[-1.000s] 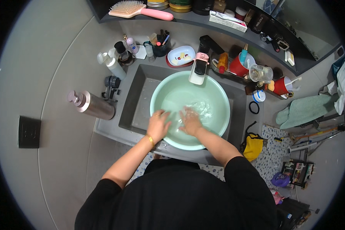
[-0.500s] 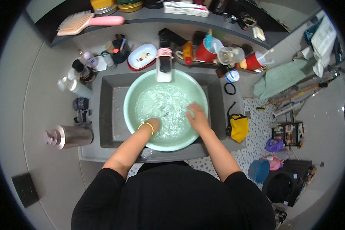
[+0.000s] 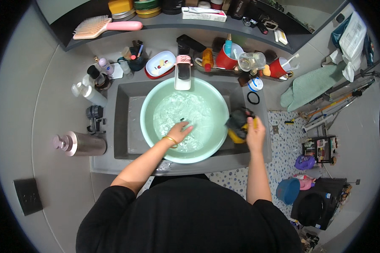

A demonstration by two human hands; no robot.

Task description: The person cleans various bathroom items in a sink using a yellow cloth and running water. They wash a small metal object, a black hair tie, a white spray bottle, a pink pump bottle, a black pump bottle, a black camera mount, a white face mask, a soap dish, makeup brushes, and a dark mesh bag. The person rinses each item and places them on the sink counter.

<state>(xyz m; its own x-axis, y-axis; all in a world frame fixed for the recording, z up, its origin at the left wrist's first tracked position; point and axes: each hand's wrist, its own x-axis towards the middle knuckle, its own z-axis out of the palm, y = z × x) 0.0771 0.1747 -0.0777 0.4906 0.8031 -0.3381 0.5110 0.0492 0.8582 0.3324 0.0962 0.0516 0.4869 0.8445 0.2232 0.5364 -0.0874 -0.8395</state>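
A pale green basin (image 3: 144,118) of rippling water (image 3: 185,105) stands in the grey sink. Over the water, near the basin's centre, my left hand (image 3: 179,133) is open with its fingers spread, a yellow bangle on its wrist. A small dark bit (image 3: 182,119) shows by its fingertips; I cannot tell what it is. To the right of the basin, my right hand (image 3: 256,134) grips a yellow-and-black cloth item (image 3: 240,126), lifted above the sink's right side and smeared by motion. Its exact kind is unclear.
A faucet with a white-and-pink cover (image 3: 183,76) reaches over the basin's back rim. Bottles and a pinkish metallic pump bottle (image 3: 86,143) stand left. Behind are a soap dish (image 3: 160,63) and red cups (image 3: 226,59). A black hair tie (image 3: 253,98) lies on the right ledge.
My right hand has left the basin and picked up the yellow-and-black cloth item from the right ledge. My left hand has risen from the water and moved slightly right, fingers spreading.
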